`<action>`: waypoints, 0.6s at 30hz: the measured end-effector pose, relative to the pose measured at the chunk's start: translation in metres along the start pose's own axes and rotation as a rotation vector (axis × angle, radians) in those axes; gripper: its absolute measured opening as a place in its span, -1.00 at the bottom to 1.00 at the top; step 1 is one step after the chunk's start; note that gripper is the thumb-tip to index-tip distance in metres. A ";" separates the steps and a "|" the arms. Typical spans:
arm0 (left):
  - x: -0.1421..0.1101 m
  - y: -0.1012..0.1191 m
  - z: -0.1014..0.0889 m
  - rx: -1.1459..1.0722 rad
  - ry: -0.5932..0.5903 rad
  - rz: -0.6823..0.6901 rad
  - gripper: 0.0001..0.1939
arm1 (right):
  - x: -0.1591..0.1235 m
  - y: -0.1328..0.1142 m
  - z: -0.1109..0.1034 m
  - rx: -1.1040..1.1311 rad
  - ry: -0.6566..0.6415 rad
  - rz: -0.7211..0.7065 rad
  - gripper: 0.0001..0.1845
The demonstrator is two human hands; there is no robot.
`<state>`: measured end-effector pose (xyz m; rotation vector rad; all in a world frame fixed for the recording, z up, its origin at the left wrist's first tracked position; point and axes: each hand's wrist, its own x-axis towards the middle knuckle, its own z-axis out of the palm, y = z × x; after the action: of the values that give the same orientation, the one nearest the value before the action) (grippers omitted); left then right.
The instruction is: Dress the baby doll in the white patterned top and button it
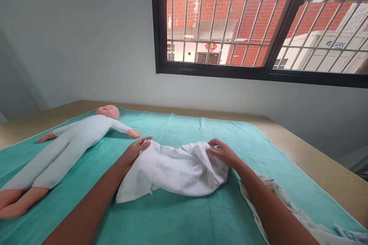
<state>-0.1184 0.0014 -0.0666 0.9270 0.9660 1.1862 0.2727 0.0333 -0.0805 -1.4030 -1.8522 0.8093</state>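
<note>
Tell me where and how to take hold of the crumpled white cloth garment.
Probably best by the upper corners of the crumpled white cloth garment, one hand from its left, one from its right. It is limp and spread wide, its small rectangular printed label lying between those corners; the left hand and right hand already grip there.

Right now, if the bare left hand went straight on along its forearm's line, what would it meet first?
The left hand, holding the white cloth garment, would probably pass over the teal fabric sheet and first meet the plain grey wall, though depth is unclear.
</note>
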 end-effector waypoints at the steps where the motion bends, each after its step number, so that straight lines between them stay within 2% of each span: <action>1: -0.001 0.000 0.001 0.032 -0.009 -0.003 -0.44 | 0.001 0.002 0.003 -0.093 0.021 -0.018 -0.64; 4: -0.008 0.005 0.004 0.095 -0.088 -0.014 -0.40 | 0.001 0.001 0.009 -0.259 0.001 -0.079 -0.70; 6: -0.013 0.009 0.005 0.080 -0.163 -0.017 -0.37 | -0.001 -0.006 0.010 -0.254 -0.011 -0.117 -0.74; 8: -0.016 0.011 0.004 0.018 -0.217 -0.007 -0.38 | -0.002 -0.014 0.006 -0.137 -0.002 -0.123 -0.68; 12: -0.020 0.013 -0.002 -0.119 -0.260 0.028 -0.45 | -0.008 -0.028 -0.015 0.320 -0.045 -0.019 -0.66; 15: -0.027 0.016 -0.003 -0.177 -0.311 0.047 -0.46 | -0.013 -0.033 -0.036 0.557 -0.266 0.089 -0.68; 18: -0.035 0.022 0.002 -0.184 -0.399 0.069 -0.47 | -0.018 -0.040 -0.049 0.544 -0.562 0.147 -0.72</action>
<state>-0.1275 -0.0302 -0.0414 1.0055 0.5006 1.0737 0.2938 0.0104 -0.0225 -1.0239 -1.7154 1.7700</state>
